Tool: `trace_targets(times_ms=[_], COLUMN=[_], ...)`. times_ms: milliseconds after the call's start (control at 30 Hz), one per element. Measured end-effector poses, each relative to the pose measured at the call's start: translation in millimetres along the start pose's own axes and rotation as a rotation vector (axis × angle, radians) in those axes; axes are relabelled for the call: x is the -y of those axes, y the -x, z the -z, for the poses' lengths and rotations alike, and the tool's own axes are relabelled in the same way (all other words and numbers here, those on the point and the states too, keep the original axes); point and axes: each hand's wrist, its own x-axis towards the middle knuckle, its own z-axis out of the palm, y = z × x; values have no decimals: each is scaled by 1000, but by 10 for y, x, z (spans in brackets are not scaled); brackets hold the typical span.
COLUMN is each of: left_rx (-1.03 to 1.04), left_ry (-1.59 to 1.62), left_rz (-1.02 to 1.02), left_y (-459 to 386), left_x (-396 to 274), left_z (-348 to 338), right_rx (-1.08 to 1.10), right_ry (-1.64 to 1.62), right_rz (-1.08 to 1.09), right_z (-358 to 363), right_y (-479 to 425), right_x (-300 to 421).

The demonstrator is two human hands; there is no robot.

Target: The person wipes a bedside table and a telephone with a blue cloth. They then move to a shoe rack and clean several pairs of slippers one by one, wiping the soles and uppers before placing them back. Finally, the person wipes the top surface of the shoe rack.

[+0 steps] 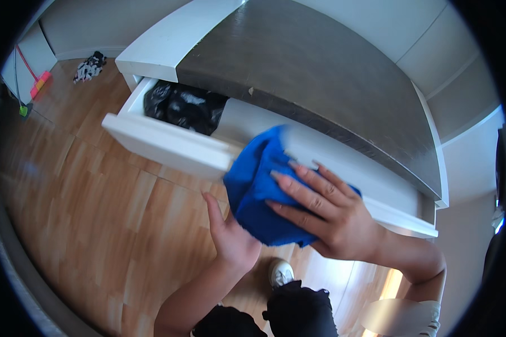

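A bundle of blue cloth (257,185) is between my two hands, over the front edge of a pulled-out white drawer (173,147). My right hand (324,206) lies on top of the cloth with its fingers somewhat spread. Under the cloth is my left hand (236,240), palm up, its thumb sticking out to the left and its fingers hidden by the fabric. Whether the fingers grip the cloth cannot be told. Inside the drawer, at its left end, sits a shiny black plastic bag (189,107). The cloth is partly blurred.
The drawer belongs to a white cabinet with a dark brown top (303,63). On the wooden floor (97,202) at the far left stand a pink broom (40,84) and a green-and-grey cleaning tool (24,110). A black-and-white heap (90,67) lies by the wall. My white shoe (281,272) is below.
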Motion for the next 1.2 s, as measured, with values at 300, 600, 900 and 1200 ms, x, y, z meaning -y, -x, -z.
trace_targets(times_ms=[300,600,900,1200], left_rx=[-447,-510,-566,-500], left_ry=[23,-95,-44,114], left_rz=[-23,-51,78,72], left_y=[771,1128,1134,1079], left_x=[62,65,-119,-93], left_z=[-470,-403,-547,-639], right_rx=[148,80,70,129], right_ry=[-446,-698,-896,-1149], right_rz=[-11,-147,-255,-469], right_z=[246,202,350,386], right_y=[333,398,337,304], right_x=[506,888,747,669])
